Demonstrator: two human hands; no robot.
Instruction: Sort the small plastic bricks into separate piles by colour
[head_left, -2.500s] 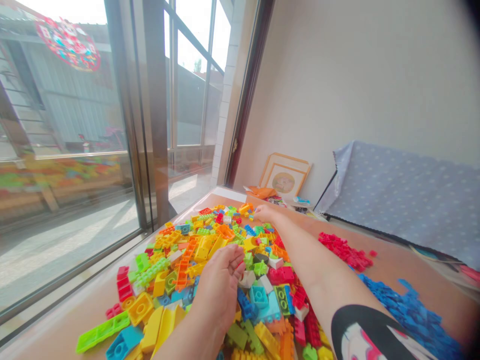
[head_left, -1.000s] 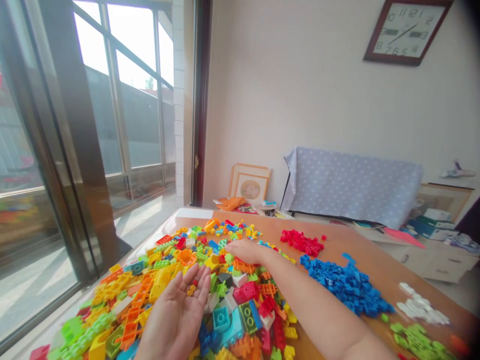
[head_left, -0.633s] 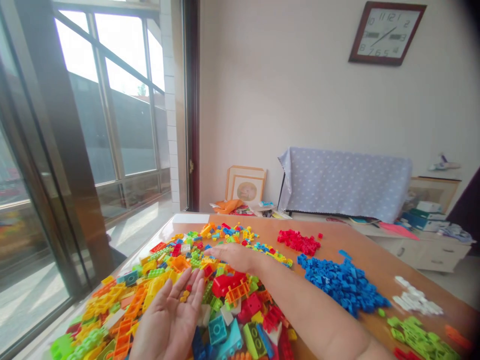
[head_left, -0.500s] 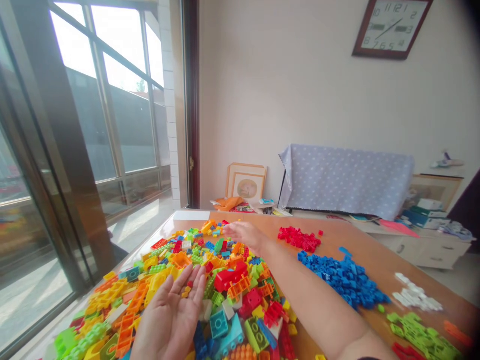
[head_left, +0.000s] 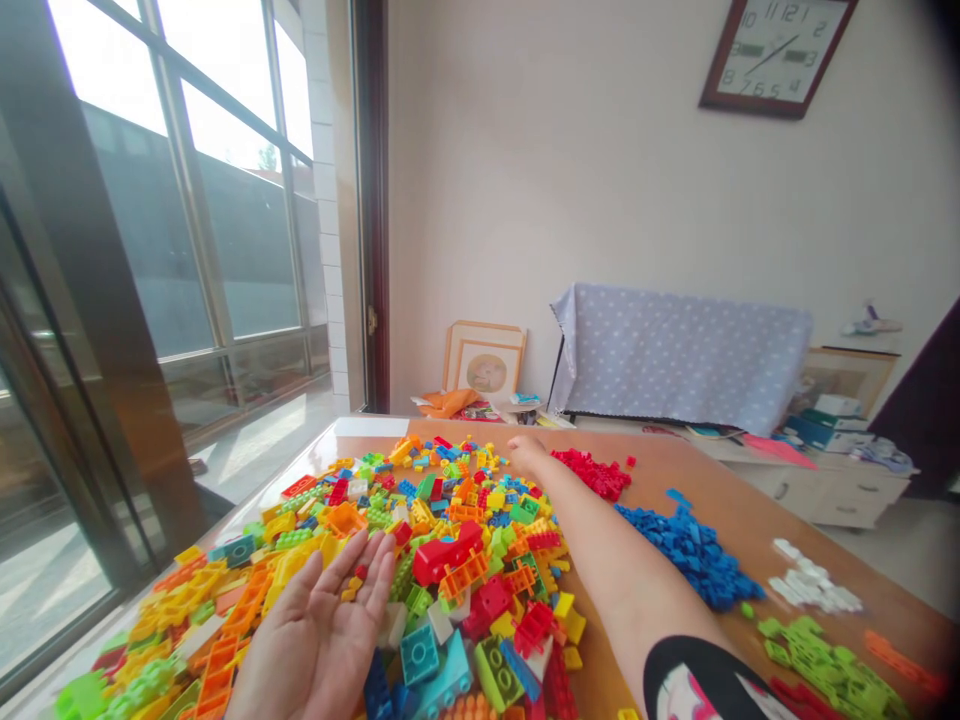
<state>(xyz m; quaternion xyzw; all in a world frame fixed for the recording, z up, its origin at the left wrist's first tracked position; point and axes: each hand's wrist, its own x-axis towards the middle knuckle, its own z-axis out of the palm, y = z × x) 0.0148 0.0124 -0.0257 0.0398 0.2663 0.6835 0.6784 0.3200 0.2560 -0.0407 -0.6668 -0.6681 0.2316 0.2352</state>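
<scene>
A large mixed pile of colourful toy bricks (head_left: 450, 555) spreads over the brown table (head_left: 592, 590). Above its near part my left hand (head_left: 326, 630) is palm up with fingers apart, and a few tiny red and yellow bricks (head_left: 352, 583) rest on its fingers. My right hand (head_left: 527, 455) reaches to the far side of the table, between the mixed pile and a heap of red bricks (head_left: 592, 474). Its fingers look curled together; what they hold, if anything, is too small to make out.
Right of my right forearm lie a blue brick heap (head_left: 690, 550), white pieces (head_left: 814, 580), light green pieces (head_left: 832, 665) and orange pieces (head_left: 900, 660). Beyond the table are a cloth-covered object (head_left: 682, 355) and a white cabinet (head_left: 832, 490). Glass panels stand at the left.
My right hand has moved right, from over the far mixed bricks towards the red heap, and its fingers are more closed. My left hand stays palm up with the tiny bricks. The view has shifted slightly.
</scene>
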